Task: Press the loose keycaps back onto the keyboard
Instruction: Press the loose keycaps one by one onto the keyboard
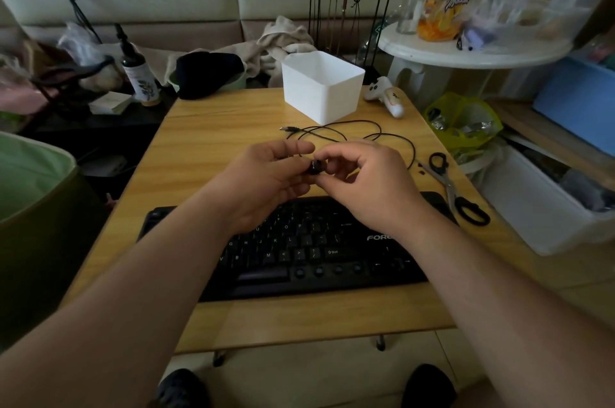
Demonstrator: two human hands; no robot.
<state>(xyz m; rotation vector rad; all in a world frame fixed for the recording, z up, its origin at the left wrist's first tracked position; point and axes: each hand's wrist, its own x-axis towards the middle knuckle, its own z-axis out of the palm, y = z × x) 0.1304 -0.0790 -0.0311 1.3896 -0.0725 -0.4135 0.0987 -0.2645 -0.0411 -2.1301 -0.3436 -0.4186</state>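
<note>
Head view: left hand (pixel 266 181) and right hand (pixel 362 184) together pinch one black keycap (pixel 315 166) in curled fingertips, raised above the keyboard (pixel 299 251) at its 12 o'clock, likely to read the legend. Legend face is up, toward the camera. Keycap's long axis: too small to tell. Keyboard's runs 9-to-3.

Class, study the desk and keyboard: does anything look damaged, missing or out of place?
Yes. The keyboard shows bare round stems in its bottom row right of the space bar. One black keycap is pinched between the left hand and right hand above it.
</note>
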